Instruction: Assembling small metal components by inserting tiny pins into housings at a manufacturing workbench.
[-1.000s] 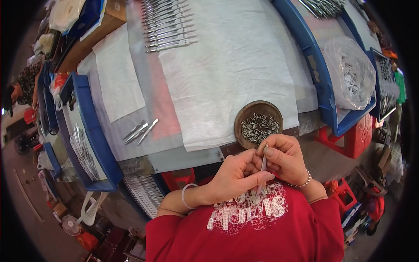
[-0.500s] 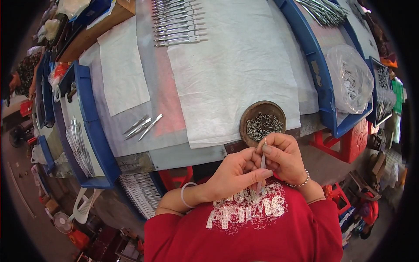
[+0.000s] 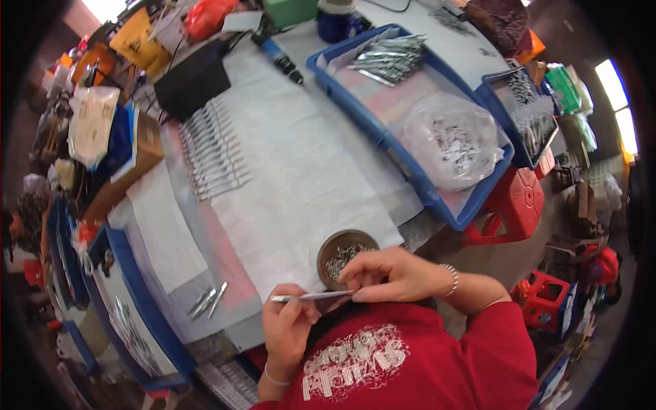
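The left hand has dropped away from the right and now pinches the near end of a slim metal tool. A second ago that tool stood roughly upright between both hands, held close together at the chest. It now lies level, its long axis running left to right across the front of the body, left tip pointing out past the left hand toward the three loose metal pieces on the desk.

The right hand is closed on the tool's other end, fingertips pressed together just below the small brown bowl of tiny metal parts. Whether a part from that bowl sits under those fingertips I cannot tell; the spot is covered.

Judgement: the turn to horizontal suggests work has shifted to the right end of the tool, which both hands keep clear above the desk edge.
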`<state>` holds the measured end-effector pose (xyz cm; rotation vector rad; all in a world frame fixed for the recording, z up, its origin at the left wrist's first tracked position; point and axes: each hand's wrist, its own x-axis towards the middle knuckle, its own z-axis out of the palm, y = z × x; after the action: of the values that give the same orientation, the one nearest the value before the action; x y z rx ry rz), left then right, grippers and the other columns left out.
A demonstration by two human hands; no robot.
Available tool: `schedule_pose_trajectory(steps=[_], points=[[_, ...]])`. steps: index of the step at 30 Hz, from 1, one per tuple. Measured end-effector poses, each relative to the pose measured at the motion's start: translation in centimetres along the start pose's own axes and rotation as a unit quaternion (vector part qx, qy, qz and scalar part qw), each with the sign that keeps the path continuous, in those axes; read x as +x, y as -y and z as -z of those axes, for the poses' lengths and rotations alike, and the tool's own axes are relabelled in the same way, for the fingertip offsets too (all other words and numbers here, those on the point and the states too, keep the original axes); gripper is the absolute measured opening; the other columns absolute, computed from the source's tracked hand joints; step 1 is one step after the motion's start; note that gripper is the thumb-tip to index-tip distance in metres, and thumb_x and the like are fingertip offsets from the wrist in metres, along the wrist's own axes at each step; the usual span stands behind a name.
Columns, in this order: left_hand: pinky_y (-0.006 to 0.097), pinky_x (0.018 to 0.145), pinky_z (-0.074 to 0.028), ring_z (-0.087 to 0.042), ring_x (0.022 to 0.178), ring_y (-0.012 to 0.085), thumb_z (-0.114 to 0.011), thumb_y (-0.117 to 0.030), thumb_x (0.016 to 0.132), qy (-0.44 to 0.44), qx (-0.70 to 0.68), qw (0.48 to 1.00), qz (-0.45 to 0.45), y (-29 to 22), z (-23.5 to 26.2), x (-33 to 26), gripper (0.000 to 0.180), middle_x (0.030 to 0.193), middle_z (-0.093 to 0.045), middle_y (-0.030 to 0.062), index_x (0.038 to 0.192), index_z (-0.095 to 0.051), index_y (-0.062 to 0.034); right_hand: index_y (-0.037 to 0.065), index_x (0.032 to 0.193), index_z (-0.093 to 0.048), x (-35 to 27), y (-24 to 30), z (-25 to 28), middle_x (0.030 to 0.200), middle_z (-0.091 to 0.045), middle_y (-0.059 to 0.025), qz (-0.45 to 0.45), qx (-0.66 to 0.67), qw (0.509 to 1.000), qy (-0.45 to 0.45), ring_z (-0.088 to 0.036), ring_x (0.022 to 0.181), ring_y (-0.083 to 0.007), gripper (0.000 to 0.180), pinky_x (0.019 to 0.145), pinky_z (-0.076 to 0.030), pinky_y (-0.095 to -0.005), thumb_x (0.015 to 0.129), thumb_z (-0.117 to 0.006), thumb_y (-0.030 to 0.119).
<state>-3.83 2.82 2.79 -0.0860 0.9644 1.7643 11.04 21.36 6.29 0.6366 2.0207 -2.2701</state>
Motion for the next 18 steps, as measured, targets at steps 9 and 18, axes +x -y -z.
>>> schedule_pose_trajectory(steps=[9,18], points=[[0.033,0.063,-0.050,-0.056,0.079,0.0218,-0.059,-0.021,0.093,0.075,0.062,0.980,-0.175,-0.7,2.0,-0.9,0.023,0.090,-0.055,0.0126,0.094,-0.060,0.0027,-0.003,0.090,-0.062,4.8,6.6,20.5,0.077,-0.063,-0.0054,0.155,-0.293,0.877,-0.348,-0.058,0.068,-0.0117,0.017,0.063,-0.048,-0.0274,0.084,-0.060,0.012],[0.036,0.073,-0.053,-0.062,0.081,0.0248,-0.059,-0.022,0.093,-0.008,0.080,0.979,-0.190,-0.6,4.1,-2.2,0.029,0.084,-0.062,0.0132,0.104,-0.058,0.0044,0.002,0.084,-0.063,11.6,5.9,31.8,0.083,-0.065,-0.0169,0.155,-0.542,0.722,-0.401,-0.062,0.080,-0.0336,0.015,0.073,-0.049,-0.0410,0.075,-0.056,0.011]])
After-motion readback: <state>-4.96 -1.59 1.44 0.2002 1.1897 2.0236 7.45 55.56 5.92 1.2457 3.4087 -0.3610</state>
